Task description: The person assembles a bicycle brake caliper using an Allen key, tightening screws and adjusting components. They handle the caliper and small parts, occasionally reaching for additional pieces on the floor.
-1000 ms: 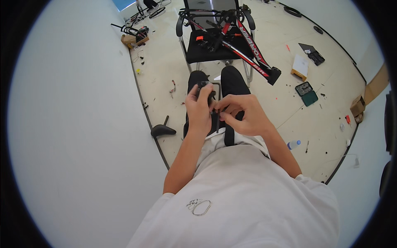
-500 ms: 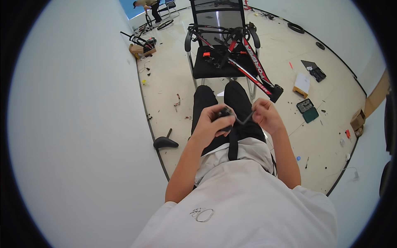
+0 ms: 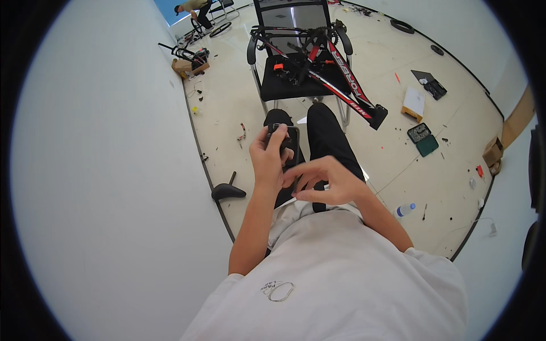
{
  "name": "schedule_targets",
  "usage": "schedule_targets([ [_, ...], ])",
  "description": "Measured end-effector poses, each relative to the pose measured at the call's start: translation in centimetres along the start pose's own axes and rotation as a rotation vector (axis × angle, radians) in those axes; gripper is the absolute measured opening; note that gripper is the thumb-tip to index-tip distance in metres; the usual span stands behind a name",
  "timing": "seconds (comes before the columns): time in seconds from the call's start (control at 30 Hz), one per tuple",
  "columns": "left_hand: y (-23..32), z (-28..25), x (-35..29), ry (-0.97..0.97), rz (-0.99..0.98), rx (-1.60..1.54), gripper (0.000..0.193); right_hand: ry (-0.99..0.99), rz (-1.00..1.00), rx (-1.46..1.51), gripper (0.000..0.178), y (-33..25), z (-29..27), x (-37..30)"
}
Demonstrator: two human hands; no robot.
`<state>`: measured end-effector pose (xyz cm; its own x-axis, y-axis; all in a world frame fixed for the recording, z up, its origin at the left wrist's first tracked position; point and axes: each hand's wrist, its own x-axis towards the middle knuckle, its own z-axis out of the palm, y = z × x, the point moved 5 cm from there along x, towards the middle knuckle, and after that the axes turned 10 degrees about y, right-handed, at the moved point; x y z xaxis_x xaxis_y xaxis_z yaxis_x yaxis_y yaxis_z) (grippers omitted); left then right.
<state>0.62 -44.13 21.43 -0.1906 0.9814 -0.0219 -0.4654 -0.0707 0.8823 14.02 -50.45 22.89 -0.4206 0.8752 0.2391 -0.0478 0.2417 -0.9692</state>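
My left hand [image 3: 268, 156], above my left thigh, is closed around a small black part [image 3: 275, 127] mostly covered by the fingers and thumb. Just beside and under that hand is a dark, flat, rectangular thing like a phone [image 3: 294, 136], lengthwise along the thigh. My right hand [image 3: 333, 181] reaches across my lap with its fingers stretched out and thumb apart. Its fingertips are at the near end of the phone-like thing; whether they touch it I cannot tell. No tool shows in the right hand.
Ahead, a black chair [image 3: 301, 88] bears a red and black bicycle frame [image 3: 344, 71]. A bicycle saddle [image 3: 228, 191] lies at left. A green case [image 3: 426, 145], a white-topped box [image 3: 413, 103], a black tool case [image 3: 435, 88] and a bottle [image 3: 404, 210] are at right. Another person [image 3: 199, 10] bends far off.
My right hand has moved left and nearer my body; the bent hex key it held is out of sight. My left hand, with the black part, has shifted up and left. The phone-like thing now shows.
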Motion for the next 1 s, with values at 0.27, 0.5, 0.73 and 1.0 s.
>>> schedule_targets([
  [0.27,2.0,1.8,-1.9,-0.429,0.019,0.093,0.012,0.325,-0.127,-0.223,0.038,2.4,-5.3,1.1],
  [0.5,0.5,2.0,-1.8,-0.365,0.042,0.294,0.013,0.523,-0.2,-0.131,0.042,-1.6,-8.0,-0.3],
  [0.73,1.2,1.9,-1.5,-0.328,0.215,0.404,0.013,0.599,-0.093,0.265,0.026,-0.4,-7.0,0.0],
  [1.0,0.6,0.8,-1.1,-0.116,0.088,0.149,0.012,0.478,-0.427,-0.457,0.022,-3.6,-3.3,-0.3],
])
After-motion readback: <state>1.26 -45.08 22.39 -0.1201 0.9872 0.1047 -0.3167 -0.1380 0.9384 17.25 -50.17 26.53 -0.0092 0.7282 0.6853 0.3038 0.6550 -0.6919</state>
